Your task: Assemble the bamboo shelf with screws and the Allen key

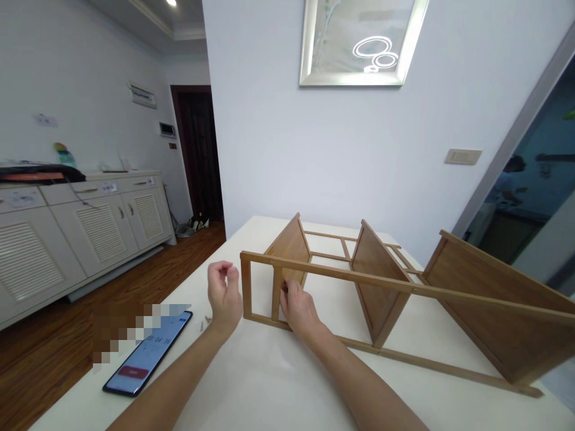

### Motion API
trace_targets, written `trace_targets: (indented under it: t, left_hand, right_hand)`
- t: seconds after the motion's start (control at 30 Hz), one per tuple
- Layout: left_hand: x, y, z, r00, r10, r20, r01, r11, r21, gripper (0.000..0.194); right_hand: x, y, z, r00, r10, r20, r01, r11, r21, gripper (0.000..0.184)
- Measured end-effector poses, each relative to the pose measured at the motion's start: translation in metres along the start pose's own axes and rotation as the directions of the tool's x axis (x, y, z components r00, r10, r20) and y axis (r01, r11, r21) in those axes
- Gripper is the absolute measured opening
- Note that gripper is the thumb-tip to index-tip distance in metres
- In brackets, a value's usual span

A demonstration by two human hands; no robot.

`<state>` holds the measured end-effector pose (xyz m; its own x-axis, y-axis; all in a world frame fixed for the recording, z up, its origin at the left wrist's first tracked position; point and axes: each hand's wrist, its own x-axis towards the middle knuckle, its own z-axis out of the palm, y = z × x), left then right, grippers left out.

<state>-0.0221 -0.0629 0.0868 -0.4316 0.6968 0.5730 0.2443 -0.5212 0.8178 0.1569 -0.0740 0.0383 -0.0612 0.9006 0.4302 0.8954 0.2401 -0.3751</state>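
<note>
A wooden shelf rack (341, 275) lies on its side on the white table, its three shelf boards standing on edge. My left hand (224, 299) is raised just left of the rack's end, beside the end bar, with its fingers curled in toward the thumb; whatever they may hold is hidden. Inside the frame, my right hand (300, 305) is closed next to the short crossbar (277, 293) and in front of the leftmost shelf board (290, 245). Its fingertips are partly hidden, so I cannot make out what they pinch. Several small screws (205, 323) lie left of my left wrist.
A phone (148, 356) showing a timer lies at the left edge of the white table (251, 383). The rack's far end reaches the right side of the view. Behind the table is a wall with a picture (359, 42); a low cabinet (99, 221) stands left.
</note>
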Motion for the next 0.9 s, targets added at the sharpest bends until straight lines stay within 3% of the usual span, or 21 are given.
trace_targets:
  t: [0.07,0.17,0.27,0.37,0.53,0.77,0.9]
  left_hand:
    - [-0.027,-0.001,-0.005,0.978,0.056,0.201,-0.058,0.998,0.006,0.024]
    - [-0.058,-0.010,0.001,0.871,-0.034,0.490,0.017,0.999,0.039,0.034]
    - [-0.072,-0.022,0.015,0.759,-0.123,0.640,0.105,0.992,0.066,0.038]
    - [-0.078,-0.029,0.023,0.699,-0.155,0.699,0.128,0.988,0.091,0.036]
    - [-0.089,-0.022,0.024,0.681,-0.109,0.724,0.063,0.994,0.090,0.039]
    - [-0.105,-0.015,0.025,0.674,-0.054,0.737,0.013,0.998,0.060,0.066]
    - [-0.107,-0.011,0.031,0.712,-0.112,0.693,-0.060,0.974,0.219,0.057]
  right_hand:
    - [-0.001,0.001,0.001,1.000,0.010,-0.029,-0.009,0.999,0.032,0.024]
    - [-0.005,0.004,0.001,0.996,-0.001,-0.093,0.014,0.991,0.133,0.024]
    - [-0.011,0.009,-0.002,0.990,0.036,-0.136,0.001,0.965,0.262,0.025]
    - [-0.016,0.013,-0.005,0.987,0.104,-0.122,-0.054,0.932,0.359,0.024]
    - [-0.021,0.013,-0.010,0.988,0.120,-0.101,-0.064,0.899,0.434,0.024]
    - [-0.028,0.008,-0.016,0.996,0.056,-0.074,-0.009,0.850,0.527,0.022]
    - [-0.031,0.003,-0.020,0.993,0.094,-0.066,-0.038,0.812,0.582,0.019]
